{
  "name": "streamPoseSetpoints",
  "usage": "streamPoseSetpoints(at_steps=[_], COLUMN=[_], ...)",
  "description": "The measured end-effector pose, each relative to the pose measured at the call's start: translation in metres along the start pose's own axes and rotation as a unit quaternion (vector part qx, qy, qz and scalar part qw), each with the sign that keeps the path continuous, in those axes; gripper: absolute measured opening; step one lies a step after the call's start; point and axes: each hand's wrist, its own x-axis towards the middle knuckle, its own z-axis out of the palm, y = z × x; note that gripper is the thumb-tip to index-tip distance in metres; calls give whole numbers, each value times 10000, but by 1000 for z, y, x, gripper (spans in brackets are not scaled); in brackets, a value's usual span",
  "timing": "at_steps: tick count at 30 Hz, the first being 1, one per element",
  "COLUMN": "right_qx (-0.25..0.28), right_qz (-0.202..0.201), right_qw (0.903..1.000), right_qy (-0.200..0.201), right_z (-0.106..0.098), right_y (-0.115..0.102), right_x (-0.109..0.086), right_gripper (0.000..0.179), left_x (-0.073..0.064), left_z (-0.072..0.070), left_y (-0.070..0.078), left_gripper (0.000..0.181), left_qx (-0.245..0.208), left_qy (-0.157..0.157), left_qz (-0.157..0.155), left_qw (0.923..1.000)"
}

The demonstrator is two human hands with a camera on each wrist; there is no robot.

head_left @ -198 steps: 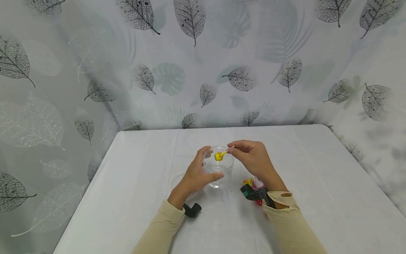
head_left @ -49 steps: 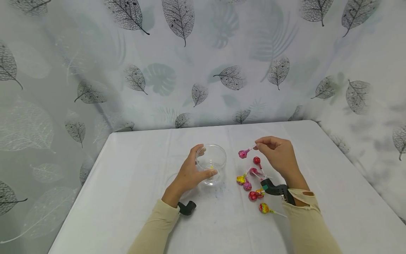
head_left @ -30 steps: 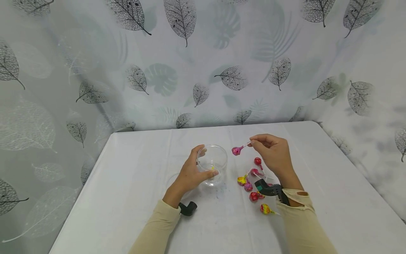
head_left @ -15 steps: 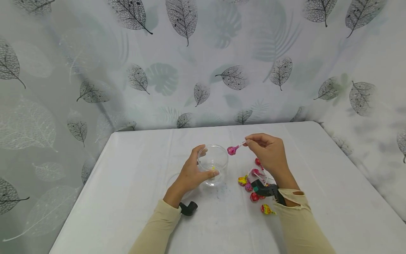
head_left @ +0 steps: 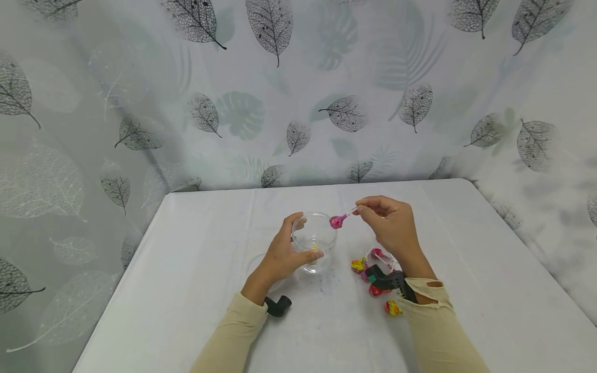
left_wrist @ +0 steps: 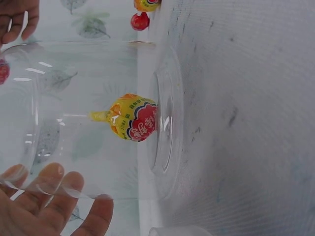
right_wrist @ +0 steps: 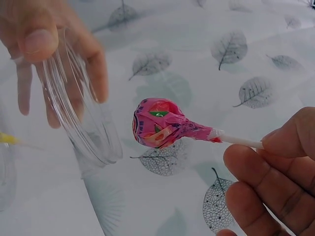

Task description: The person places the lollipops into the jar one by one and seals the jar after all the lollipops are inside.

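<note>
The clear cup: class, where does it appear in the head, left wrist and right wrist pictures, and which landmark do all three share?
Head: the cup is just right of centre, below mid-height.
Left wrist: the cup lies sideways across the left and middle, base towards the right.
Right wrist: the cup is at the left, rim tilted.
Shared landmark: the left hand, gripping the cup.

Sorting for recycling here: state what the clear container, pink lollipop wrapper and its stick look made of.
Clear container: glossy plastic or glass; transparent, with bright streaks along its wall, so either fits. Pink lollipop wrapper: thin, faintly glossy printed film, probably plastic, judging by its creases and gathered neck. Stick: likely plastic, from its smooth, white surface, though paper is possible.
</note>
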Motion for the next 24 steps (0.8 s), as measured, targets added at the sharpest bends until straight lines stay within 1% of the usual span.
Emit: streamPoseSetpoints(at_steps=[1,4,7,9,17,24], right_qx=[-2,-87,-73,-39,149,147], right_qz=[-23,-111,-93,-90,-32,-57], right_qw=[10000,9999,9999,9999,9999,9998], right_qy=[-2,12,30,27,-40,-122], right_z=[1,4,7,8,12,16], right_y=[0,11,23,27,28,26], right_x=[0,3,6,6,6,6], right_gripper=[14,14,14,15,16,16], left_x=[0,1,1,1,1,0], left_z=[0,1,1,1,0,1], left_y=[0,-1,-1,-1,0,-1], left_gripper=[98,98,99,99,100,98], left_qx=[-12,-11,0,9,-68,-58], left_qy=[2,17,27,27,1,-30], left_qz=[-7,-36,-32,-48,-47,-52], left_qw=[10000,10000,10000,10000,10000,10000])
